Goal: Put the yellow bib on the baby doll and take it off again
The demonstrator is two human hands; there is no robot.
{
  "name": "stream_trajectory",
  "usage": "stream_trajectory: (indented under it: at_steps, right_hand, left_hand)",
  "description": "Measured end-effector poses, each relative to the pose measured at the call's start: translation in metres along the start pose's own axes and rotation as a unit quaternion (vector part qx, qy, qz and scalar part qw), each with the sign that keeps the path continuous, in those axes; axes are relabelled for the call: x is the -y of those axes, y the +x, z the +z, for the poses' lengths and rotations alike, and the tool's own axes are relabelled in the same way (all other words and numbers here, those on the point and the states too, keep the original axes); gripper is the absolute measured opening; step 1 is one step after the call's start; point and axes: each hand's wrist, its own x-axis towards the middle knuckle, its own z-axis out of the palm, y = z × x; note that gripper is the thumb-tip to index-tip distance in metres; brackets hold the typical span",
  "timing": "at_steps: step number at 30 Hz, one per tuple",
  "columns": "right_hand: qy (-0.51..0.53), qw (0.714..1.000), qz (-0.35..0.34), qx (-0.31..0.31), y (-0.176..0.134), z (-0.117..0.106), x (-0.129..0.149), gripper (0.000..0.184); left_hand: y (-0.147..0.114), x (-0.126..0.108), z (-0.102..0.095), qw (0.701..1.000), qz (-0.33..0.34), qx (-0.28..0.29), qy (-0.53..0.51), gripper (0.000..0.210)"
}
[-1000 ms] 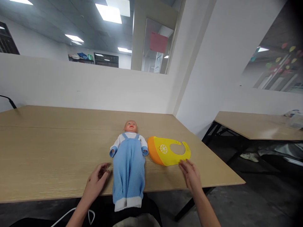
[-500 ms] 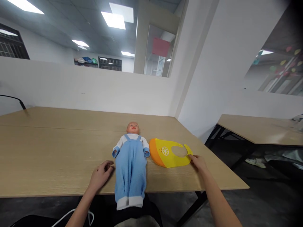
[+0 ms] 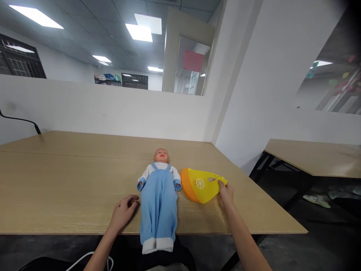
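A baby doll (image 3: 158, 203) in light blue overalls and a white top lies face up, its legs reaching past the table's near edge. Beside its arm on the right is a yellow silicone bib (image 3: 204, 194) with an orange pocket and a white citrus print. My right hand (image 3: 226, 192) pinches the bib by its neck-strap end, which is lifted and folded inward; the pocket end stays by the doll's sleeve. To the left of the doll, my left hand (image 3: 124, 212) rests on the table, empty, fingers loosely curled with thumb apart.
The wooden table (image 3: 70, 180) runs back to a white wall with a window. A black cable (image 3: 36, 128) stands at its far left. Another table (image 3: 316, 156) is off to the right, with a shoe (image 3: 317, 200) under it. A white cord (image 3: 84, 256) hangs below the near edge.
My right hand has closed on the bib's neck end, raised it and drawn it inward, so the flat bib is now bent. The left hand stays by the doll. The view has shifted slightly.
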Motion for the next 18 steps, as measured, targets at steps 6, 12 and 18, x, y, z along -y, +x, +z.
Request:
stream_trajectory:
  at_steps: [6, 12, 18]
  right_hand:
    - [0.244, 0.964, 0.034, 0.095, -0.020, 0.045, 0.081, 0.043]
    - [0.303, 0.940, 0.023, 0.156, -0.051, 0.061, 0.161, 0.046]
    - [0.297, 0.915, -0.004, 0.274, -0.088, 0.052, 0.216, 0.035]
  left_hand:
    - [-0.001, 0.005, 0.003, 0.996, 0.009, -0.038, -0.080, 0.029]
    - [-0.007, -0.003, 0.001, 0.969, -0.011, -0.135, -0.208, 0.033]
    - [-0.018, -0.064, -0.012, 0.945, -0.012, -0.123, -0.302, 0.038]
